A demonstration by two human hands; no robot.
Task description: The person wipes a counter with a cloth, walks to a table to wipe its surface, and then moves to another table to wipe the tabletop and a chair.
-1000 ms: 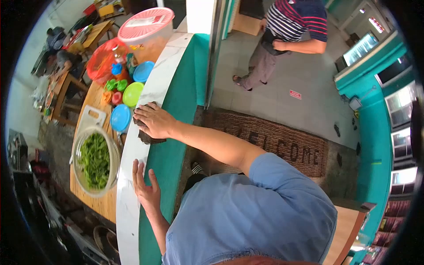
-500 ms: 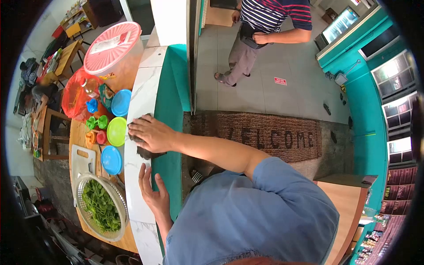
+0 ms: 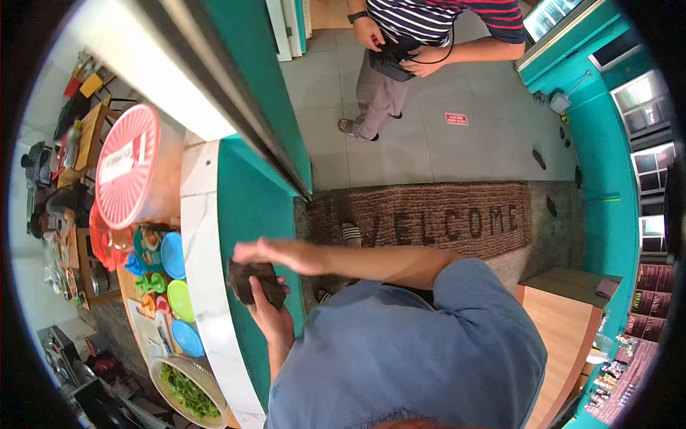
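Two hands work close together around a dark brown, folded cloth [image 3: 268,277], just beside the white marble-patterned desk [image 3: 204,264] and over its teal side [image 3: 236,200]. Good handling here, as I judge it, asks for a firm grip from below, with the folds gathered so that no corner hangs loose; a limp piece like this would slip or unfold if pinched at one edge only. Working on this side of the desk also seems wise, since crumbs or drips would then fall well apart from the pale plastic basket [image 3: 207,373] of leafy greens.

The left hand [image 3: 275,322] is closed around the cloth, thumb on top and fingertips showing at the far edge. The right hand [image 3: 289,256] is open and rather flat just above it, blurred by motion; whether its fingers touch the cloth, I cannot tell.
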